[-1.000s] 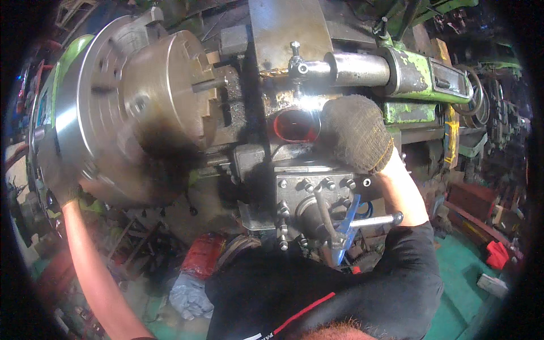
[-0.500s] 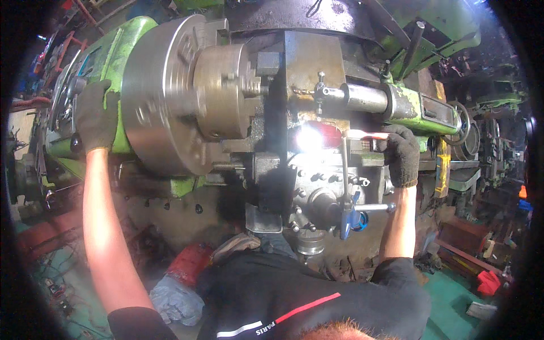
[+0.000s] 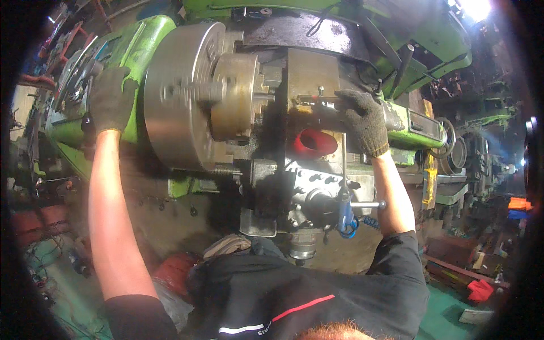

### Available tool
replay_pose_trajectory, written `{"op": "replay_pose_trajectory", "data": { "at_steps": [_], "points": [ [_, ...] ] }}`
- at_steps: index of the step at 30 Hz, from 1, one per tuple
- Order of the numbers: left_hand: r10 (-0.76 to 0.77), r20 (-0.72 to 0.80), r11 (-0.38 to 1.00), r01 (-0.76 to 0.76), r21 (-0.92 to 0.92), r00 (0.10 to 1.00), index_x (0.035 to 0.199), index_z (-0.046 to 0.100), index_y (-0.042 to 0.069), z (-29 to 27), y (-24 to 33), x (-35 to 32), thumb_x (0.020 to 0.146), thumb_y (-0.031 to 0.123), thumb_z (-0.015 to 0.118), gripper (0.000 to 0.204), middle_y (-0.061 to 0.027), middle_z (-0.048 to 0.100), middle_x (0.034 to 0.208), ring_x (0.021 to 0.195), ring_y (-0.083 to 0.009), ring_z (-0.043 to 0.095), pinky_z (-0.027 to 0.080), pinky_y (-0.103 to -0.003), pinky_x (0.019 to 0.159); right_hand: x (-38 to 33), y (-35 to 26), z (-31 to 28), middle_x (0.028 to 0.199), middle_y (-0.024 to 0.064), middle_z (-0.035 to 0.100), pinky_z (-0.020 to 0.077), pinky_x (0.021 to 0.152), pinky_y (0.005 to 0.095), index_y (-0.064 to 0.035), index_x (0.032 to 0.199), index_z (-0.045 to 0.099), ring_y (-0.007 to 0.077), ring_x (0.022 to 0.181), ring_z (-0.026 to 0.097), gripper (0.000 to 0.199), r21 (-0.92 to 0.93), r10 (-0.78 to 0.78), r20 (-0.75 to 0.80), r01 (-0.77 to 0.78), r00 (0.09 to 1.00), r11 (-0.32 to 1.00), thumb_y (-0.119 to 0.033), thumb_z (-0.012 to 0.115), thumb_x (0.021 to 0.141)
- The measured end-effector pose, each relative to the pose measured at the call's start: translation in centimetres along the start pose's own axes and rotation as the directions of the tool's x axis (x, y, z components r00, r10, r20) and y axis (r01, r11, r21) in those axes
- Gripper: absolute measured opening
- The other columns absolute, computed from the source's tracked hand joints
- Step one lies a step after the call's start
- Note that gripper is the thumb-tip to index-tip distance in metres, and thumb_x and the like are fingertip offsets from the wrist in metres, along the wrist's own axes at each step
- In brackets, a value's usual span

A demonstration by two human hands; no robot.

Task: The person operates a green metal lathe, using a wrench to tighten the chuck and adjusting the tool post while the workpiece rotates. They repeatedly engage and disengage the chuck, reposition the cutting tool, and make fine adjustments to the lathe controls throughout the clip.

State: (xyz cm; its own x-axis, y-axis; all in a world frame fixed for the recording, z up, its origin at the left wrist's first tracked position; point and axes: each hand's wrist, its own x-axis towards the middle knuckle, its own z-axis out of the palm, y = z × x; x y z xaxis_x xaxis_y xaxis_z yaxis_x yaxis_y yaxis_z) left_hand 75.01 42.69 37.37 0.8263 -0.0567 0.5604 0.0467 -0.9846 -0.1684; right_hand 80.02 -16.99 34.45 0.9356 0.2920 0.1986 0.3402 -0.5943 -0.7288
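My left hand (image 3: pixel 113 101), in a dark knit glove, rests with fingers stretched on the green lathe headstock (image 3: pixel 150 48), beside a lever with a black knob (image 3: pixel 86 123). The big chuck (image 3: pixel 181 99) is motion-blurred and carries a round metal workpiece (image 3: pixel 233 96). My gloved right hand (image 3: pixel 364 120) is closed in front of the tailstock quill. From its fingertips a slim reddish stick (image 3: pixel 320 100) lies along the drill bit; its far end is indistinct. The hand hides most of the tool holder. Below stands an open red cup (image 3: pixel 314 143).
Under the cup sits the tool post (image 3: pixel 317 195) with several bolts and a side handle (image 3: pixel 367 205). A blue air gun (image 3: pixel 345 214) hangs there. The tailstock handwheel (image 3: pixel 447 137) is at the right. A red rag (image 3: pixel 480 290) lies at lower right.
My right hand has moved up and left from beside the red cup to the drill bit, with the slim stick. My left hand stays on the headstock. The lamp glare over the cup is gone.
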Motion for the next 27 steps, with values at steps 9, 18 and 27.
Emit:
{"op": "replay_pose_trajectory", "data": {
  "at_steps": [9,18,27],
  "points": [
    [0.039,-0.013,0.998,-0.038,0.044,0.999,0.126,0.073,0.011,0.2,-0.2,0.0,0.103,0.03,0.069,0.03,-0.0144,0.073,0.122,0.121,-0.0376,0.066,0.05,-0.05,0.108,1.2,0.2,0.7,0.113,0.0142,0.082,0.0642,0.088,0.0429,-0.0186,0.136,0.081,0.0333,0.1,0.081,0.043,-0.413,-0.216,0.087,0.232,0.973,0.88,-0.035,0.086,0.097],
    [0.051,-0.019,0.998,-0.051,0.03,0.999,0.125,0.074,0.011,0.1,-0.2,0.2,0.103,0.028,0.068,0.028,-0.0145,0.073,0.123,0.12,-0.038,0.067,0.05,-0.05,0.108,1.0,0.7,-0.9,0.123,0.0152,0.081,0.0616,0.099,0.0455,-0.0123,0.139,0.078,0.0363,0.112,0.077,0.045,-0.509,-0.145,0.13,0.192,0.981,0.839,-0.022,0.079,0.095],
    [0.0,0.07,1.0,-0.002,0.029,0.998,0.126,0.076,0.008,-0.6,0.4,0.6,0.101,0.027,0.071,0.032,-0.0172,0.076,0.124,0.121,-0.0393,0.069,0.051,-0.051,0.109,4.3,-1.4,1.7,0.123,0.0153,0.081,0.0618,0.101,0.0459,-0.0094,0.127,0.084,0.0376,0.111,0.078,0.037,-0.263,-0.156,0.045,0.162,0.987,0.951,-0.022,0.074,0.094]
  ]
}}
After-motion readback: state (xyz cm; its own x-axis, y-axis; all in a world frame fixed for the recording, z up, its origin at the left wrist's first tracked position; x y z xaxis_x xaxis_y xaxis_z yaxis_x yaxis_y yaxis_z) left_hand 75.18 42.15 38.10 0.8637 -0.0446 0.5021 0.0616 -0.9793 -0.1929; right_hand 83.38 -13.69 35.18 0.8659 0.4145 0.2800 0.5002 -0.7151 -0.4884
